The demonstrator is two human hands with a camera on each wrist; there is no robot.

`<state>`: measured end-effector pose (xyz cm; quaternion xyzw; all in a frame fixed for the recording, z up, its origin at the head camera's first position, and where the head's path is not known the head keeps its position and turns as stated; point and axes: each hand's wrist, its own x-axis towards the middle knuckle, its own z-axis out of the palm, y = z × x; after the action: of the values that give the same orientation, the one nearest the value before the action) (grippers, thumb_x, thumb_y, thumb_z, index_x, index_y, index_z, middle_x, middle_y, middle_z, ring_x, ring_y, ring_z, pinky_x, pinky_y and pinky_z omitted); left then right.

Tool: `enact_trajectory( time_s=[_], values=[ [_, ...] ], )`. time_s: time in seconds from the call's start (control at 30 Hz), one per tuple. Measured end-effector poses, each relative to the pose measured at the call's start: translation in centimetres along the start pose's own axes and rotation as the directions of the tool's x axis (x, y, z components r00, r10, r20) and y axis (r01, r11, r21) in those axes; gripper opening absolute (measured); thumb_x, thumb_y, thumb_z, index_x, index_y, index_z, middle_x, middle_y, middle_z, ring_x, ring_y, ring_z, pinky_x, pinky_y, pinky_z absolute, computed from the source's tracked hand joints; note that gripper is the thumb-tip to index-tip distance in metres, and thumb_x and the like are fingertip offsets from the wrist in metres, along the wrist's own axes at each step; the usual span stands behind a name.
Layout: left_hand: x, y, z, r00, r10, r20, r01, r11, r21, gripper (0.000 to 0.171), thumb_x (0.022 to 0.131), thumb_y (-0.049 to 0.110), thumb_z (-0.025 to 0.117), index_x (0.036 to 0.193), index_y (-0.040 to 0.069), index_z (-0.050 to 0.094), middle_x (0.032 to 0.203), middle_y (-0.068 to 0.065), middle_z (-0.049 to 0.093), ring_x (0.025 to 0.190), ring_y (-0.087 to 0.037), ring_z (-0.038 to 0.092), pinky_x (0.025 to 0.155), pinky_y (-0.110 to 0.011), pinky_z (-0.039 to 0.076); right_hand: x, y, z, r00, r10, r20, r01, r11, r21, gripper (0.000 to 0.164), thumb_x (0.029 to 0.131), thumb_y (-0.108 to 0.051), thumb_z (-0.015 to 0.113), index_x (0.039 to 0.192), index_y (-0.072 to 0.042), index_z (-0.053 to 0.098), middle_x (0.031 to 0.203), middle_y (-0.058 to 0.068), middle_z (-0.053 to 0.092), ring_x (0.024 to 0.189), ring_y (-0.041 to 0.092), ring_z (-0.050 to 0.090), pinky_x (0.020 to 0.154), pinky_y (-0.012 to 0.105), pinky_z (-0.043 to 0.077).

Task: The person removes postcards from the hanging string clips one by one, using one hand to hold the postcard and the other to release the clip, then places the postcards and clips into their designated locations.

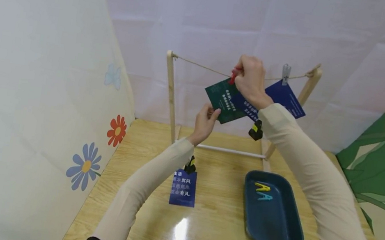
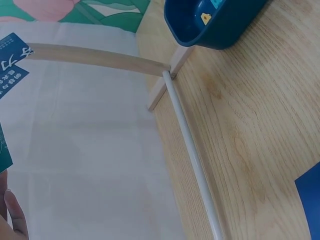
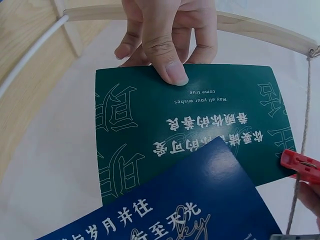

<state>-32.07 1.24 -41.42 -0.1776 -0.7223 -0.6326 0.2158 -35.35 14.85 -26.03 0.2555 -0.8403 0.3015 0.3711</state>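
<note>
Head view shows a green card (image 1: 227,105) held up at a string (image 1: 202,66) between two wooden posts (image 1: 171,92). It hangs tilted, with one corner at a red clothespin (image 1: 233,77). The left hand (image 1: 205,122) pinches the card's opposite end; from the right wrist, its thumb lies on the printed face, with the other fingers behind. The right hand (image 1: 252,77) pinches the clothespin, its fingers curled; the clothespin's jaws overlap the card's corner beside the string. Just to the right, a clear clip (image 1: 286,74) holds a dark blue card (image 1: 287,97) on the string, and from the right wrist this overlaps the green one. Below, another blue card (image 1: 183,189) lies on the wooden table (image 1: 217,206). Right of it, a blue tray (image 1: 271,227) contains a yellow clothespin (image 1: 262,187) and a light blue clothespin (image 1: 264,196).
</note>
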Motion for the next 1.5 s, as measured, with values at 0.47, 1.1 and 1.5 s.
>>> enact_trajectory(
  time_s=[0.47, 1.1, 1.5],
  values=[
    [0.2, 0.0, 0.1, 0.999, 0.037, -0.016, -0.037, 0.999, -0.009, 0.011, 0.098, 0.003, 0.059, 0.099, -0.008, 0.056, 0.086, -0.024, 0.062, 0.077, -0.037, 0.064, 0.069, -0.025, 0.055, 0.0, 0.0, -0.1, 0.997, -0.047, -0.066, 0.047, 0.999, -0.003, 0.013, 0.087, 0.009, 0.058, 0.076, 0.003, 0.054, 0.081, 0.023, 0.060, 0.080, 0.042, 0.053, 0.074, 0.052, 0.042],
    [-0.1, -0.6, -0.4, 1.000, -0.012, -0.021, 0.013, 1.000, 0.023, 0.011, 0.099, 0.004, 0.058, 0.101, -0.007, 0.056, 0.089, -0.021, 0.063, 0.078, -0.031, 0.064, 0.070, -0.026, 0.056, 0.0, 0.0, -0.1, 0.966, -0.146, -0.213, 0.158, 0.987, 0.038, 0.015, 0.081, 0.017, 0.050, 0.075, 0.003, 0.049, 0.077, 0.021, 0.053, 0.075, 0.039, 0.049, 0.071, 0.050, 0.038],
    [-0.3, -0.9, -0.6, 0.998, -0.040, -0.039, 0.041, 0.999, 0.029, 0.013, 0.099, 0.005, 0.059, 0.102, -0.007, 0.057, 0.090, -0.021, 0.063, 0.079, -0.030, 0.064, 0.071, -0.026, 0.056, -0.4, 0.0, -0.2, 0.971, -0.162, -0.176, 0.172, 0.984, 0.044, 0.016, 0.079, 0.018, 0.048, 0.075, 0.002, 0.048, 0.077, 0.020, 0.052, 0.079, 0.040, 0.049, 0.079, 0.052, 0.040]
  ],
)
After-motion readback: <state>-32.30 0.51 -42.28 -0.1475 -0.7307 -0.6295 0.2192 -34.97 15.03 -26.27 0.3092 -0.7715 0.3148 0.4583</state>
